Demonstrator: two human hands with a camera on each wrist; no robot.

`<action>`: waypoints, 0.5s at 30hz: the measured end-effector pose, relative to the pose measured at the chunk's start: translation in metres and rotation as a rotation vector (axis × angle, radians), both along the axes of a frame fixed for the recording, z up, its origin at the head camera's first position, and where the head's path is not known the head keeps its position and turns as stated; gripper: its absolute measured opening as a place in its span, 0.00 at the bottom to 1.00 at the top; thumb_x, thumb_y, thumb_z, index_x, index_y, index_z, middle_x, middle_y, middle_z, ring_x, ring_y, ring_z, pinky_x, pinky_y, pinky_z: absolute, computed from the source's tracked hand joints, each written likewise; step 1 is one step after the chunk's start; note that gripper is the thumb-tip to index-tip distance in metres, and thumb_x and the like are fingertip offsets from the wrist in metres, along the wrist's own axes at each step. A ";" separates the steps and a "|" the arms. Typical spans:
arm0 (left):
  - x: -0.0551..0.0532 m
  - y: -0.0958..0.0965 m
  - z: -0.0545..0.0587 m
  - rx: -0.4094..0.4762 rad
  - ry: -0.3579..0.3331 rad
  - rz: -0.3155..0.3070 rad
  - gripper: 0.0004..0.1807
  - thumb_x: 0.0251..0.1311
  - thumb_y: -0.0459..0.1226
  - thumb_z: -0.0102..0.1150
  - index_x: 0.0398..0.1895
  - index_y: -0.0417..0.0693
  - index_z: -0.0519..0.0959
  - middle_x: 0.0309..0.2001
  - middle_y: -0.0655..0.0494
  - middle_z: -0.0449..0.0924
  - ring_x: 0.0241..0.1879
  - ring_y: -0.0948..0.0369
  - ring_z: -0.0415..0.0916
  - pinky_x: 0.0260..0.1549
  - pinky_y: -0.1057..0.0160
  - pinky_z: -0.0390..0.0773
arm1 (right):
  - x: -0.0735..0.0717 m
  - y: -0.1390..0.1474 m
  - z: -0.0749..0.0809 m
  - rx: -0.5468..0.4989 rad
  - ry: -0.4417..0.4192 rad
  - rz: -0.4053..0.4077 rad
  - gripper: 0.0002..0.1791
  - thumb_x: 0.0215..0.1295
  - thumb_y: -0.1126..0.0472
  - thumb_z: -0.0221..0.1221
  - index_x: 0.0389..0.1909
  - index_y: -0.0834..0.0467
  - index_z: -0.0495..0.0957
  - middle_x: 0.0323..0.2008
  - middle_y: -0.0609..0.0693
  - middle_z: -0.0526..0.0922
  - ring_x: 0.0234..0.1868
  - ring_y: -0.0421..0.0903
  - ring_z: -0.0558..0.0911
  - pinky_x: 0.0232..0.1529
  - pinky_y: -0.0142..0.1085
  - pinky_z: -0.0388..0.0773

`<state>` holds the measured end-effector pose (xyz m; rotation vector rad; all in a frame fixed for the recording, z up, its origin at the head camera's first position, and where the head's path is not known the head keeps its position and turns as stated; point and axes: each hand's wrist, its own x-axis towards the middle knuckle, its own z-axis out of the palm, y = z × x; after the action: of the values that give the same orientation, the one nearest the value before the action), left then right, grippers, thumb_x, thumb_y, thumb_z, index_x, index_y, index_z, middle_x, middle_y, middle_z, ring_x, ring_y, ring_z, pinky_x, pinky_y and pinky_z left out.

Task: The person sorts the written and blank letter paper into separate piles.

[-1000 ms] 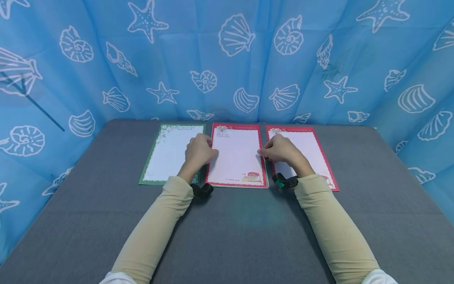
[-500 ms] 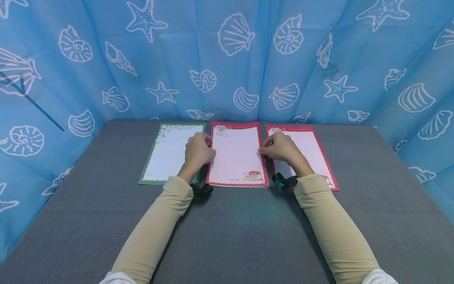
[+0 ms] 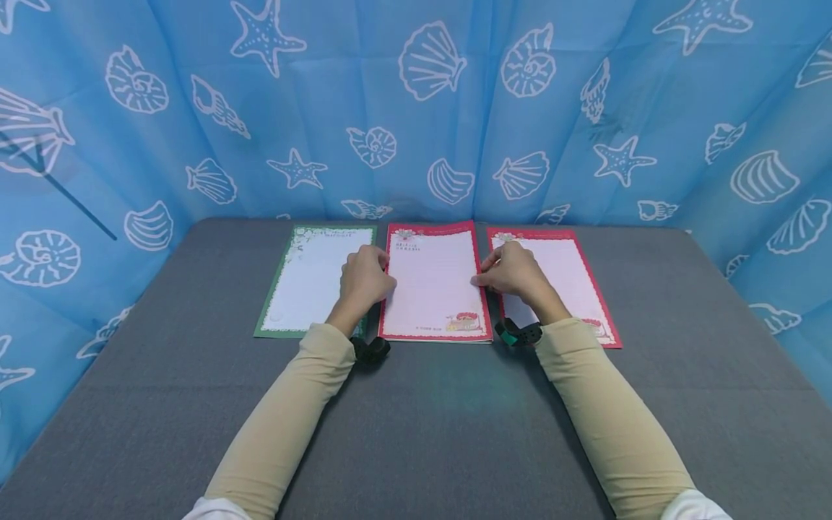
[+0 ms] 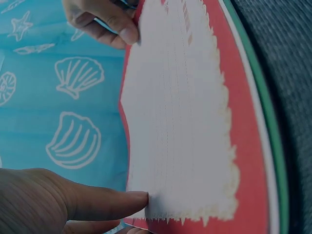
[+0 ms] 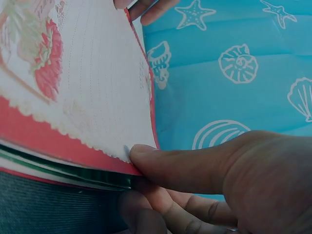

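A small stack of letter paper (image 3: 432,289) lies in the middle, its top sheet white with a red border, faint lines and a small red drawing at the lower right. My left hand (image 3: 364,278) pinches its left edge, thumb (image 4: 112,202) on the face and fingers partly hidden behind. At the opposite edge my right hand (image 3: 518,276) holds it likewise, with the thumb (image 5: 165,163) on top and fingers underneath. Green and white edges of lower sheets (image 4: 270,146) show beneath the red one. In the wrist views the paper bows slightly.
To the left lies a green-bordered sheet (image 3: 305,289), to the right another red-bordered sheet (image 3: 572,271); the forearms partly overlap both. All rest on a grey cloth-covered table (image 3: 429,433). A blue curtain (image 3: 390,94) with shells and starfish hangs behind its far edge.
The middle stack's edges line up more closely; the lower sheet peeking out at the bottom right has mostly slid under. My left thumb has shifted slightly left. Both hands keep their hold.
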<state>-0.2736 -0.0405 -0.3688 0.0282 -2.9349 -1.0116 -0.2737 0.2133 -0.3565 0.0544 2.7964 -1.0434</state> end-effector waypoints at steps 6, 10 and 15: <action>0.000 0.000 -0.001 -0.008 -0.004 -0.003 0.20 0.54 0.33 0.69 0.53 0.38 0.83 0.43 0.45 0.83 0.38 0.50 0.78 0.36 0.52 0.79 | 0.001 0.001 0.001 0.019 0.006 0.012 0.12 0.59 0.59 0.72 0.34 0.64 0.83 0.24 0.53 0.83 0.25 0.44 0.80 0.27 0.36 0.75; 0.000 0.000 0.000 -0.013 -0.006 -0.001 0.21 0.53 0.33 0.69 0.53 0.39 0.83 0.41 0.47 0.82 0.36 0.51 0.77 0.32 0.53 0.77 | 0.003 0.002 0.004 0.033 0.011 0.027 0.11 0.61 0.58 0.71 0.31 0.63 0.82 0.23 0.52 0.81 0.24 0.44 0.78 0.27 0.38 0.73; 0.001 0.001 0.000 -0.005 -0.005 -0.010 0.21 0.54 0.33 0.68 0.53 0.38 0.83 0.38 0.46 0.81 0.33 0.51 0.75 0.28 0.55 0.74 | 0.004 0.004 0.007 -0.034 0.003 0.060 0.11 0.64 0.60 0.68 0.30 0.64 0.79 0.25 0.53 0.79 0.26 0.45 0.77 0.29 0.38 0.77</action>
<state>-0.2726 -0.0399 -0.3684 0.0162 -2.9447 -1.0077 -0.2693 0.2175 -0.3490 -0.0354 2.7638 -1.0770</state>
